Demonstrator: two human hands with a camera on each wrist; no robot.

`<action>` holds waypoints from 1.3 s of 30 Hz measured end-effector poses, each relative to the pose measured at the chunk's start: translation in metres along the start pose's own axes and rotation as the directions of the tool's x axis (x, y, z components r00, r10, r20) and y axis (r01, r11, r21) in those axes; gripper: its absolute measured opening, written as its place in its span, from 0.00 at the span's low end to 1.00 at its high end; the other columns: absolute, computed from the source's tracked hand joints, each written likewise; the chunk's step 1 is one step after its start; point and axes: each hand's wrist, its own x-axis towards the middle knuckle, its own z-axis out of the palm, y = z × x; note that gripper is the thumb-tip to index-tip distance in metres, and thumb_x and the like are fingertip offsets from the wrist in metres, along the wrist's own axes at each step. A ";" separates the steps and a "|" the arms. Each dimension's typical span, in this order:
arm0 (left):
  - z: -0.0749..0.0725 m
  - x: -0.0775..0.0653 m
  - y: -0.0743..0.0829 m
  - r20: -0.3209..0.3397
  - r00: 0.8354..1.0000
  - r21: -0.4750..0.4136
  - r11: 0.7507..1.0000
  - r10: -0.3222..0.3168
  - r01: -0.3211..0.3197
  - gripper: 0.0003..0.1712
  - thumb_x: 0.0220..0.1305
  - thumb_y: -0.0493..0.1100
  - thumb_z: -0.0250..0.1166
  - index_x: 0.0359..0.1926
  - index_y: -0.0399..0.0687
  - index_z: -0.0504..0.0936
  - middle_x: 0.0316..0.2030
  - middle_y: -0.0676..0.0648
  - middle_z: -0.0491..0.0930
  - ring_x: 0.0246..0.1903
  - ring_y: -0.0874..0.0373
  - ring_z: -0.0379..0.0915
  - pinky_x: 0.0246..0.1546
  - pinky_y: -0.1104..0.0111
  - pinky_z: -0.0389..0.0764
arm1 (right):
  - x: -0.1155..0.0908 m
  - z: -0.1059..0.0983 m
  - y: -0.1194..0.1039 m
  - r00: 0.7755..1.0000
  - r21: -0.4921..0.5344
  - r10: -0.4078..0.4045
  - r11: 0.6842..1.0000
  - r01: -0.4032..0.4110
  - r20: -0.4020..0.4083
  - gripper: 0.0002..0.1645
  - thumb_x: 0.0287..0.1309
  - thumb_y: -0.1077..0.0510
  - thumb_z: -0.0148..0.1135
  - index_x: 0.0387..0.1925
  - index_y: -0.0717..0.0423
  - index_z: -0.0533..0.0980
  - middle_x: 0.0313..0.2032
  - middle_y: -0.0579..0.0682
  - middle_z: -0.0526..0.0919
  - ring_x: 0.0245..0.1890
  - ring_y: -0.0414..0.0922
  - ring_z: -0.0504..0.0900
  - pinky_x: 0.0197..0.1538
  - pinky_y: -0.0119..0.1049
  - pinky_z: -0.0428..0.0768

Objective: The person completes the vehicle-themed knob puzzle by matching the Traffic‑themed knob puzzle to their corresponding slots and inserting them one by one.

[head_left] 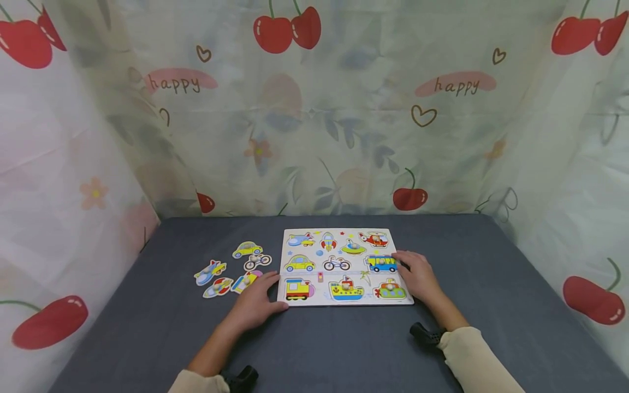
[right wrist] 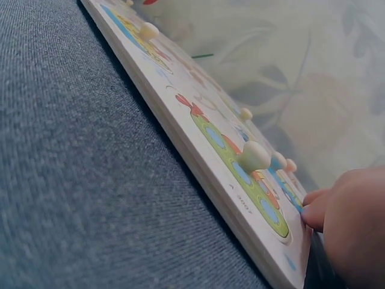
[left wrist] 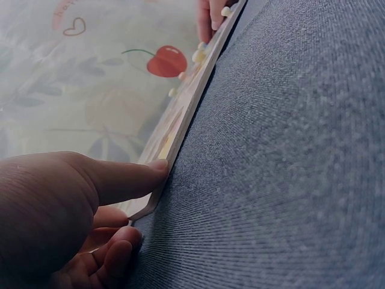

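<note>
A white wooden puzzle board (head_left: 321, 300) with vehicle pictures lies flat on the dark cloth. Knobbed pieces sit in it, among them the submarine (right wrist: 234, 162), the ship (head_left: 346, 289) and the bus (head_left: 381, 263). My left hand (head_left: 253, 303) grips the board's front left corner, thumb on the near edge and other fingers bent by the left side. On the opposite side, my right hand (head_left: 420, 275) touches the right edge with its fingertips beside the bus.
Loose pieces lie left of the board: a yellow car (head_left: 247, 249), a bicycle (head_left: 257, 262), an airplane (head_left: 210, 272), a rocket (head_left: 218, 287) and a train (head_left: 244, 282) partly behind my left hand. Printed curtains (head_left: 314, 136) enclose the table's back and sides.
</note>
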 end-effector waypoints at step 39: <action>-0.017 0.005 -0.008 -0.017 0.998 -0.081 0.995 0.058 -0.059 0.26 0.56 0.40 0.73 0.57 0.49 0.81 0.38 0.52 0.79 0.27 0.60 0.70 0.29 0.65 0.73 | -0.005 -0.002 0.004 0.999 -0.050 -0.025 0.998 0.027 0.040 0.24 0.69 0.62 0.53 0.64 0.63 0.70 0.64 0.64 0.70 0.68 0.63 0.58 0.65 0.63 0.55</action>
